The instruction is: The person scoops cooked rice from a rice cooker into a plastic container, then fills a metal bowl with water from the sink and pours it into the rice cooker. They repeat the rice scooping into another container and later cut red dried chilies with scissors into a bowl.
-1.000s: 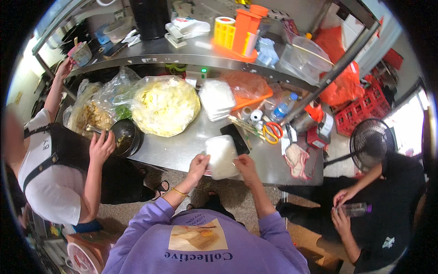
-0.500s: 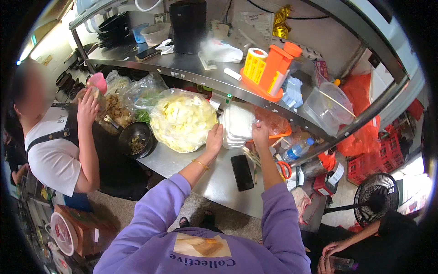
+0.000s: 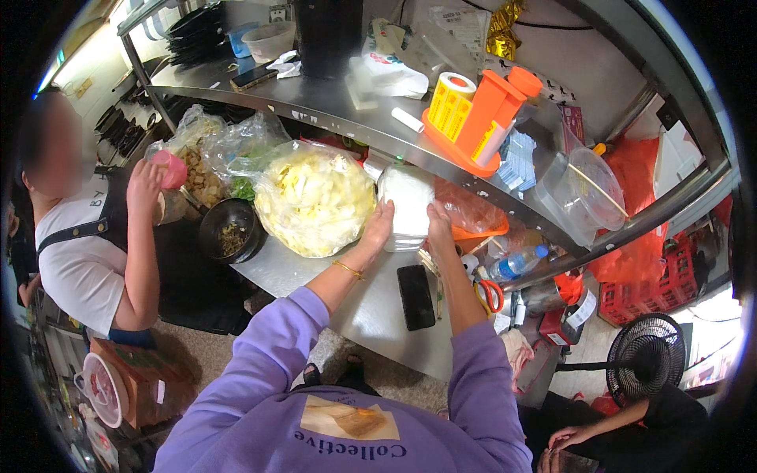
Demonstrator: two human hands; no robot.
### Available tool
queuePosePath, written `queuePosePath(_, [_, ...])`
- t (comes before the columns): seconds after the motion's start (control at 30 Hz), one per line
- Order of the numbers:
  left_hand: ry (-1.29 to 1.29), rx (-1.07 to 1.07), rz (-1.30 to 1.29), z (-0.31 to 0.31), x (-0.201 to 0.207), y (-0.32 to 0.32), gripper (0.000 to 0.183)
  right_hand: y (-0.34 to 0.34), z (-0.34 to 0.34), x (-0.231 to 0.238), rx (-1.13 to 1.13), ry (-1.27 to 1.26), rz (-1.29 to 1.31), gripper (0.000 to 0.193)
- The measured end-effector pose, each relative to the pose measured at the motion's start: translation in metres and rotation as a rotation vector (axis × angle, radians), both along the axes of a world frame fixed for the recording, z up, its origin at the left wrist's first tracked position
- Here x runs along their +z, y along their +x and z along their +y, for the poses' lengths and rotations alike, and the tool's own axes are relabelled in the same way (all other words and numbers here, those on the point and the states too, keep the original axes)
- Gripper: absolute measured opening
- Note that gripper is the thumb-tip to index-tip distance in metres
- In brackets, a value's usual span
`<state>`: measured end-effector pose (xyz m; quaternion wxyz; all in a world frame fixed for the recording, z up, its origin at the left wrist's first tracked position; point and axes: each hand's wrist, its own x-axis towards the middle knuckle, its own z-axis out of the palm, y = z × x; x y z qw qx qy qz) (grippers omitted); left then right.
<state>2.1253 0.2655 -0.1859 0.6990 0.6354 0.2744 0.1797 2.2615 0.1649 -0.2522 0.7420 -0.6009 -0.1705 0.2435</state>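
Both hands clasp a stack of white containers (image 3: 407,206) from either side, left hand (image 3: 379,225) and right hand (image 3: 438,223) pressed flat, at the steel counter's (image 3: 371,303) back edge beside a bag of cut cabbage (image 3: 314,197); a black phone (image 3: 415,296) lies nearer the front.

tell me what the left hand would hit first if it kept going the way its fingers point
The left hand already rests against the stack of white containers. Straight on past it, the fingers point up toward the underside of the steel shelf, though depth is hard to judge here.

Counts on the steel counter
One phone (image 3: 415,296), one black bowl (image 3: 229,231), one water bottle (image 3: 516,262), one pair of scissors (image 3: 489,296), one fan (image 3: 646,359).
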Motion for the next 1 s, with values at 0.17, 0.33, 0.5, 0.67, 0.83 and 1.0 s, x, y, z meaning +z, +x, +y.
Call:
queuePosePath(0.17, [0.013, -0.097, -0.057, 0.004, 0.002, 0.0, 0.063, -0.001, 0.001, 0.02, -0.032, -0.278, -0.211, 0.04])
queuePosePath(0.33, [0.089, 0.016, 0.05, -0.002, 0.006, 0.001, 0.075, -0.006, -0.012, 0.041, -0.069, -0.195, -0.121, 0.047])
queuePosePath(0.5, [0.077, 0.04, -0.011, -0.008, 0.009, -0.034, 0.081, -0.013, -0.019, 0.053, -0.047, -0.105, 0.009, 0.052])
queuePosePath(0.67, [-0.121, -0.232, 0.144, -0.02, -0.032, -0.136, 0.06, -0.015, -0.026, 0.072, -0.095, -0.198, -0.056, 0.049])
queuePosePath(0.83, [-0.166, -0.199, 0.291, -0.047, -0.123, -0.324, 0.017, -0.064, -0.067, 0.062, -0.383, -0.068, -0.76, 0.045])
queuePosePath(1.0, [-0.026, 0.16, 1.11, -0.088, -0.225, -0.528, 0.062, -0.196, -0.088, 0.007, 0.257, -0.173, -0.729, 0.038])
